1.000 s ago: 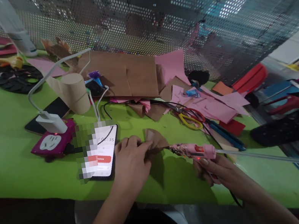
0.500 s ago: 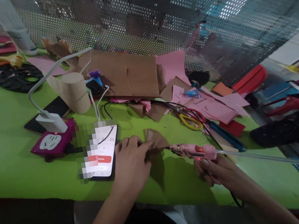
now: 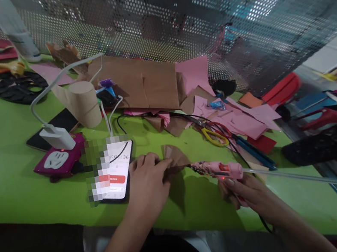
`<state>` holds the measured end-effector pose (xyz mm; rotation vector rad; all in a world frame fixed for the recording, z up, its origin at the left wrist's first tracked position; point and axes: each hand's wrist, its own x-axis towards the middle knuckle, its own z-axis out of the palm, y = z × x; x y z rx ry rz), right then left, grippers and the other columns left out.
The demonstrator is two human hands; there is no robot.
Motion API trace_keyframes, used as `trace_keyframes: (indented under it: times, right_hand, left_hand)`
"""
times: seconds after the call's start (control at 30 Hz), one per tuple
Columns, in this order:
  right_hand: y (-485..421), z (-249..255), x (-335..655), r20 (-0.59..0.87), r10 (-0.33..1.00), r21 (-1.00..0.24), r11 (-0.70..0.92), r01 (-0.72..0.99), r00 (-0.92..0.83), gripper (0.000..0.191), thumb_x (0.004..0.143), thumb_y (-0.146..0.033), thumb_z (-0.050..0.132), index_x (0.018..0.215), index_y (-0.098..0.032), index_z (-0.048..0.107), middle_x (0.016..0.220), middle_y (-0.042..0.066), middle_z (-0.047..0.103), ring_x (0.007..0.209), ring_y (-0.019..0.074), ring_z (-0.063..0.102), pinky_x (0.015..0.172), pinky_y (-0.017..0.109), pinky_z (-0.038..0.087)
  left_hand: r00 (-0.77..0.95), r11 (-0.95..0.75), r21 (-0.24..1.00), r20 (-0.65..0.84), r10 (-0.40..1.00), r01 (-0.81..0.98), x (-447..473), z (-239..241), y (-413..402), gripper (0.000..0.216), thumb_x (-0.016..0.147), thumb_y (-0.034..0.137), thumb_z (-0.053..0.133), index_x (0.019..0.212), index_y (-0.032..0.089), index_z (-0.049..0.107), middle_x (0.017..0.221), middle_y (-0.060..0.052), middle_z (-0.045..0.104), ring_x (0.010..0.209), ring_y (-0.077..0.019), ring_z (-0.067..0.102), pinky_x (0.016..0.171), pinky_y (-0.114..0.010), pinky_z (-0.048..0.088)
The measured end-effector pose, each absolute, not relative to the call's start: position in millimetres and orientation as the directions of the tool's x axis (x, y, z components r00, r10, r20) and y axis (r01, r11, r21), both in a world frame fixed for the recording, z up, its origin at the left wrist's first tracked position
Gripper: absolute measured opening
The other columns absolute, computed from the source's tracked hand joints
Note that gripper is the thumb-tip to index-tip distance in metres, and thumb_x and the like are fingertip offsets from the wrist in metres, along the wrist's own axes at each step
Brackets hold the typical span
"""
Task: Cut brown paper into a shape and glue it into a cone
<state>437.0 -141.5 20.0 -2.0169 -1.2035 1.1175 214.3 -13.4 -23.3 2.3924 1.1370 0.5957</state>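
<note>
My left hand [image 3: 150, 177] rests close to the table, its fingertips closed on a folded piece of brown paper [image 3: 176, 157] that fans out to the right. In my right hand [image 3: 243, 191] is a pink hot glue gun [image 3: 217, 169], its handle wrapped by the fingers. The dark, stained nozzle points left and meets or nearly meets the paper's edge. A long clear glue stick [image 3: 311, 180] runs out of the gun's back end. Just left of my left hand lies a lit phone [image 3: 117, 176] showing a timer.
A purple power strip [image 3: 64, 161] with a white charger [image 3: 56, 137] stands left of the phone. Behind are a cardboard tube [image 3: 86, 105], a brown box [image 3: 144, 82], pink paper scraps [image 3: 245, 119] and yellow-handled scissors [image 3: 214, 136]. A perforated metal panel [image 3: 149, 16] borders the green table [image 3: 14, 196].
The phone's timer has advanced by a second. Both hands, the paper and the glue gun hold nearly the same position.
</note>
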Motion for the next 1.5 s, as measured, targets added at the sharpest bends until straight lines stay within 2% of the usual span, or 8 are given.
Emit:
trace_keyframes:
  times: [0.23, 0.37, 0.57, 0.63, 0.73, 0.9, 1.0, 1.5]
  right_hand:
    - [-140.7, 20.2, 436.7, -0.381, 0.885, -0.77, -0.465, 0.438, 0.269, 0.058, 0.082, -0.072, 0.049, 0.062, -0.017, 0.057, 0.046, -0.001, 0.05, 0.043, 0.0116, 0.045, 0.044, 0.025, 0.027]
    - [-139.5, 18.4, 434.3, -0.38, 0.885, -0.788, -0.462, 0.407, 0.27, 0.058, 0.08, -0.071, 0.054, 0.064, -0.016, 0.057, 0.055, 0.001, 0.056, 0.043, 0.0107, 0.047, 0.043, 0.025, 0.028]
    - [-141.2, 24.3, 437.1, -0.353, 0.889, -0.854, -0.434, 0.287, 0.293, 0.053, 0.083, -0.065, 0.057, 0.094, -0.014, 0.065, 0.071, 0.004, 0.064, 0.044, 0.0074, 0.041, 0.044, 0.024, 0.029]
    - [-141.8, 28.2, 437.7, -0.343, 0.893, -0.854, -0.426, 0.299, 0.291, 0.053, 0.084, -0.064, 0.057, 0.096, -0.014, 0.065, 0.069, 0.004, 0.063, 0.042, 0.0065, 0.037, 0.042, 0.024, 0.025]
    - [-142.1, 32.0, 438.1, -0.338, 0.899, -0.846, -0.42, 0.327, 0.279, 0.048, 0.089, -0.06, 0.053, 0.096, -0.014, 0.064, 0.056, -0.001, 0.054, 0.042, 0.0078, 0.034, 0.042, 0.025, 0.023]
    - [-142.2, 31.1, 439.5, -0.351, 0.9, -0.832, -0.426, 0.355, 0.257, 0.044, 0.09, -0.058, 0.052, 0.092, -0.015, 0.062, 0.061, -0.001, 0.052, 0.044, 0.008, 0.036, 0.042, 0.025, 0.02]
    - [-143.0, 29.8, 440.4, -0.373, 0.895, -0.813, -0.442, 0.379, 0.246, 0.044, 0.092, -0.057, 0.049, 0.085, -0.016, 0.061, 0.055, -0.003, 0.047, 0.045, 0.0095, 0.036, 0.045, 0.026, 0.021]
    - [-144.8, 25.3, 441.4, -0.402, 0.881, -0.767, -0.473, 0.434, 0.251, 0.05, 0.089, -0.065, 0.046, 0.076, -0.018, 0.057, 0.045, -0.004, 0.045, 0.045, 0.0122, 0.037, 0.049, 0.027, 0.026]
  left_hand:
    - [0.569, -0.572, 0.533, 0.193, 0.799, 0.623, 214.9, -22.6, -14.4, 0.033, 0.083, 0.025, 0.066, 0.114, 0.035, 0.066, 0.099, -0.003, 0.059, 0.098, -0.0263, 0.052, 0.085, -0.042, 0.038]
    - [0.565, -0.568, 0.538, 0.193, 0.802, 0.623, 215.1, -22.9, -14.0, 0.032, 0.084, 0.026, 0.065, 0.115, 0.035, 0.066, 0.1, -0.003, 0.059, 0.098, -0.0262, 0.052, 0.086, -0.042, 0.038]
    - [0.57, -0.572, 0.537, 0.194, 0.799, 0.62, 214.6, -23.0, -13.7, 0.031, 0.085, 0.027, 0.065, 0.115, 0.035, 0.066, 0.1, -0.003, 0.059, 0.099, -0.0259, 0.052, 0.087, -0.042, 0.038]
    - [0.573, -0.576, 0.533, 0.194, 0.796, 0.62, 214.6, -22.6, -13.8, 0.031, 0.085, 0.027, 0.065, 0.114, 0.035, 0.066, 0.1, -0.003, 0.059, 0.099, -0.0259, 0.052, 0.087, -0.042, 0.038]
    - [0.576, -0.583, 0.522, 0.198, 0.793, 0.623, 215.2, -21.3, -14.2, 0.027, 0.087, 0.03, 0.062, 0.113, 0.037, 0.066, 0.099, -0.003, 0.058, 0.097, -0.0257, 0.052, 0.085, -0.042, 0.038]
    - [0.583, -0.59, 0.515, 0.199, 0.788, 0.622, 215.5, -19.5, -14.8, 0.026, 0.09, 0.032, 0.058, 0.113, 0.039, 0.066, 0.096, -0.004, 0.058, 0.095, -0.0251, 0.052, 0.083, -0.042, 0.038]
    - [0.585, -0.592, 0.518, 0.202, 0.786, 0.617, 215.0, -20.1, -14.8, 0.027, 0.088, 0.029, 0.06, 0.113, 0.038, 0.066, 0.098, -0.004, 0.058, 0.096, -0.0257, 0.052, 0.084, -0.042, 0.038]
    - [0.586, -0.591, 0.523, 0.2, 0.785, 0.614, 214.3, -21.1, -14.5, 0.033, 0.084, 0.024, 0.064, 0.115, 0.036, 0.065, 0.1, -0.004, 0.057, 0.098, -0.027, 0.052, 0.086, -0.044, 0.039]
